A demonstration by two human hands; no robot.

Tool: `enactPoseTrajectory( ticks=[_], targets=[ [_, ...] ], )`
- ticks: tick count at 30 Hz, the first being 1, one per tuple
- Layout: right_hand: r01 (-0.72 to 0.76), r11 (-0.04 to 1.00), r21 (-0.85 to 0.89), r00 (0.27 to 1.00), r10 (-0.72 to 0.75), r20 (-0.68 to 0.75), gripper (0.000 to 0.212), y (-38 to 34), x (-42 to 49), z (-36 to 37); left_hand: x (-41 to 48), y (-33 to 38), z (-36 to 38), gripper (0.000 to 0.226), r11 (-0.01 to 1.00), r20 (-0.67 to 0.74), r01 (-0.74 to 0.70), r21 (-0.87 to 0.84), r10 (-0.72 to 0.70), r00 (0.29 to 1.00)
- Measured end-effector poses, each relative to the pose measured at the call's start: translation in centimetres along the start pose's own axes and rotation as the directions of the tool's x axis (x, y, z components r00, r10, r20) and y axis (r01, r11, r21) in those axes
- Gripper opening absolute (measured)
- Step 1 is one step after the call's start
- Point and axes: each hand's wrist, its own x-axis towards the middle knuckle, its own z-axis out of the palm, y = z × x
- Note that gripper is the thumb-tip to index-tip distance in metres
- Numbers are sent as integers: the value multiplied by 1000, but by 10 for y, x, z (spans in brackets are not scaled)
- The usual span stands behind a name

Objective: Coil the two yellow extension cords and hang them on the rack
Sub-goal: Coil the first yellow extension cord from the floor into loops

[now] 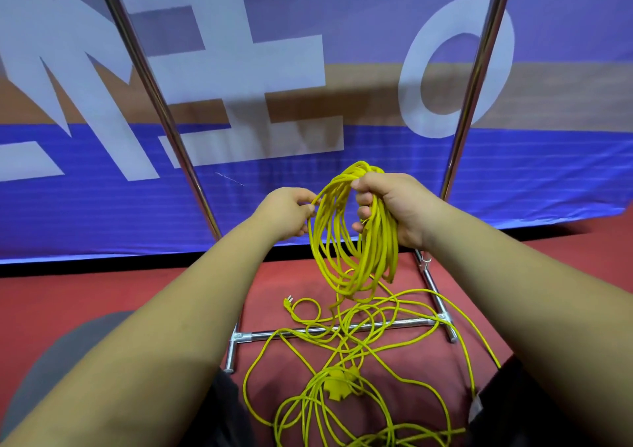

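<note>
Right hand (pixel 394 207): clamped round the coil (pixel 378 241) at its top; grip firmly.
Left hand (pixel 291 213): pinching one coil strand; feed even loops.
Loose cord (pixel 337 383): tangled on floor (pixel 137 292); draw slowly.

Top edge crops the rack (pixel 147 78); bottom edge crops the loose cord (pixel 339 383).

The coil (pixel 356 241) hangs from the right hand (pixel 397 207), between the two upright poles of the rack (pixel 164 121) and above its base bar (pixel 267 334). The left hand (pixel 289 213) pinches a strand at the coil's left edge. Below, loose cord (pixel 337 350) sprawls on the floor (pixel 102 292), across the base bar and toward the person. A plug (pixel 288 301) lies just behind the bar, to the left of the tangle. A banner (pixel 513 179) stands behind the rack.
</note>
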Motion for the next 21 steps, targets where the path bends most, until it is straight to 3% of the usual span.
enactPoseTrajectory(
  ticks=[3,6,8,11,14,17,19,21],
  targets=[
    [1,1000,-27,1000,-1,-11,21,-1,-3,1,4,-1,3,26,998,-16,-22,-64,21,1000],
    [39,999,0,998,-39,-55,22,-3,-4,0,10,-3,10,26,963,-15,104,-247,-112,994],
    [72,997,28,993,-69,-94,21,-6,-4,-1,14,-12,15,33,945,-20,197,-261,-210,978],
    [114,991,71,985,-103,-140,20,-12,-5,-6,11,-32,26,37,953,80,252,166,-268,960],
    [144,983,116,978,-124,-165,23,-19,-4,-11,-4,-49,53,55,855,426,63,516,-319,846],
    [168,974,152,974,-141,-178,25,-24,-4,-17,-19,-64,83,71,774,644,-217,594,-297,705],
    [175,970,167,973,-144,-181,25,-26,-5,-21,-23,-79,105,60,768,696,-255,587,-319,644],
    [177,970,164,972,-147,-183,26,-28,-5,-24,-26,-94,124,49,775,696,-236,586,-332,637]
  ],
)
